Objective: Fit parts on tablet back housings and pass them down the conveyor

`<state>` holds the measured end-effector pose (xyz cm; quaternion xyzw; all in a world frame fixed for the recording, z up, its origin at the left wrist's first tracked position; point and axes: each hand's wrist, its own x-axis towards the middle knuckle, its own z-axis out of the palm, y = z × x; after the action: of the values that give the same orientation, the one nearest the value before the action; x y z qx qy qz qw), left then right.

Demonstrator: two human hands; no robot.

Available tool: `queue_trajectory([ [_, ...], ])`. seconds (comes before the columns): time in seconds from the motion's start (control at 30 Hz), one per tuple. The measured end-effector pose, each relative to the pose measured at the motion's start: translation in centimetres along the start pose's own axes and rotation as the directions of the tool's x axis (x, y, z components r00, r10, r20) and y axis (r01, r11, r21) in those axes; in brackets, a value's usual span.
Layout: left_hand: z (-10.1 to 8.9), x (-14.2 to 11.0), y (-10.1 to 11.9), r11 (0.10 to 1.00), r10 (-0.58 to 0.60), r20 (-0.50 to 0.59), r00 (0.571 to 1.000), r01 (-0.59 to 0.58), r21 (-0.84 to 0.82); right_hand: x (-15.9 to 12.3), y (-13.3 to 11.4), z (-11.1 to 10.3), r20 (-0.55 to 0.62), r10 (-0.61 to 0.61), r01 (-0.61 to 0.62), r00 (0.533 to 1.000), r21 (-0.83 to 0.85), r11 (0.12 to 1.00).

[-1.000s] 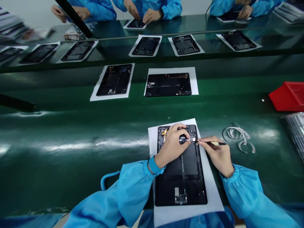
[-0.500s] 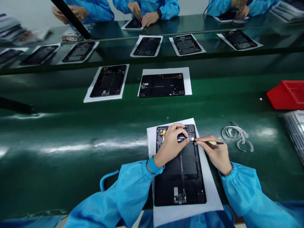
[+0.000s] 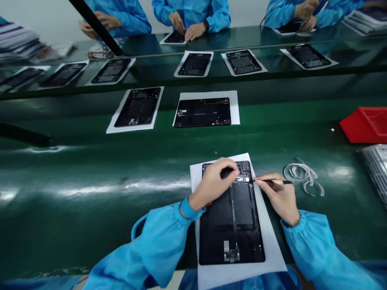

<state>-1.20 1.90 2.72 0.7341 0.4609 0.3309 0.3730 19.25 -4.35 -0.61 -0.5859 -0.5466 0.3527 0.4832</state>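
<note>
The green surface (image 3: 90, 225) runs under and beyond our hands, and we do well to work flat on it. Beneath both hands lies the white sheet (image 3: 273, 259), which we should not let creep, since the opened tablet (image 3: 244, 213) rests on it. The tablet lies flat, its far end under our left hand (image 3: 213, 181) and one long edge just beside our right hand (image 3: 281, 199); its inside is bare, so we judge that a light touch suits it. Our left hand arches over that end with thumb and fingertips drawn narrow, and we cannot tell whether anything is pinched between them. Our right hand grips the thin tool (image 3: 286, 182) between thumb and fingers, its point toward the left fingertips; a shallow angle and gentle pressure should serve best. Smallest of all, the shiny part (image 3: 239, 178) between our two hands seems easy to scratch, so we should guide the point by sight, not by force.
</note>
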Motion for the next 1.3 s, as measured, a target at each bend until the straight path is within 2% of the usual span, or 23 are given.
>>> queue_trajectory([
  [0.07, -3.0, 1.7, -1.7, 0.998, -0.043, -0.152, 0.988, 0.05, 0.043, 0.1, 0.4, -0.2, -0.051, 0.058, -0.056, 0.997, 0.041, 0.998],
  [0.17, -8.8, 5.0, -6.7, 0.962, -0.119, -0.366, 0.923, 0.198, 0.186, 0.1, 0.8, -0.4, -0.008, 0.063, -0.063, 0.998, 0.033, 0.998],
  [0.2, -10.7, 6.1, -8.7, 0.929, -0.164, -0.432, 0.887, 0.286, 0.234, 0.0, 0.8, -0.3, 0.011, 0.05, -0.05, 0.999, 0.016, 0.999],
  [0.27, -14.0, 7.9, -12.4, 0.816, -0.27, -0.566, 0.779, 0.497, 0.296, -0.3, 0.7, -0.2, 0.039, -0.006, 0.007, 0.999, -0.008, 1.0],
  [0.33, -16.2, 9.1, -15.2, 0.758, -0.321, -0.628, 0.709, 0.59, 0.278, -0.5, 0.5, -0.1, 0.057, -0.082, 0.083, 0.995, -0.016, 0.996],
  [0.4, -17.4, 10.0, -16.8, 0.721, -0.363, -0.653, 0.665, 0.644, 0.255, -0.7, 0.3, -0.1, 0.077, -0.148, 0.149, 0.986, -0.009, 0.989],
  [0.5, -18.1, 11.1, -17.6, 0.682, -0.417, -0.652, 0.633, 0.692, 0.236, -0.8, 0.5, -0.2, 0.048, -0.177, 0.178, 0.983, -0.019, 0.984],
  [0.6, -18.3, 12.0, -18.0, 0.664, -0.475, -0.63, 0.614, 0.72, 0.202, -0.6, 0.9, -0.2, 0.003, -0.142, 0.142, 0.99, -0.051, 0.989],
  [0.7, -18.3, 12.6, -18.1, 0.664, -0.53, -0.609, 0.59, 0.735, 0.134, -0.4, 1.1, -0.2, 0.021, -0.132, 0.133, 0.991, -0.057, 0.989],
  [0.97, -17.3, 13.3, -16.0, 0.723, -0.656, -0.507, 0.559, 0.658, -0.21, -0.3, 1.6, -0.1, -0.015, -0.016, 0.015, 1.0, -0.089, 0.996],
  [1.07, -17.2, 13.5, -14.6, 0.719, -0.693, -0.438, 0.572, 0.586, -0.374, -0.3, 1.9, 0.0, -0.024, -0.005, 0.004, 1.0, -0.06, 0.998],
  [1.13, -17.0, 13.3, -13.4, 0.699, -0.709, -0.37, 0.6, 0.529, -0.481, -0.2, 2.0, 0.0, -0.03, 0.001, -0.003, 1.0, -0.039, 0.999],
  [1.3, -15.3, 10.0, -9.5, 0.562, -0.715, -0.127, 0.688, 0.457, -0.689, -0.2, 1.7, -0.1, -0.106, 0.048, -0.045, 0.993, 0.027, 0.999],
])
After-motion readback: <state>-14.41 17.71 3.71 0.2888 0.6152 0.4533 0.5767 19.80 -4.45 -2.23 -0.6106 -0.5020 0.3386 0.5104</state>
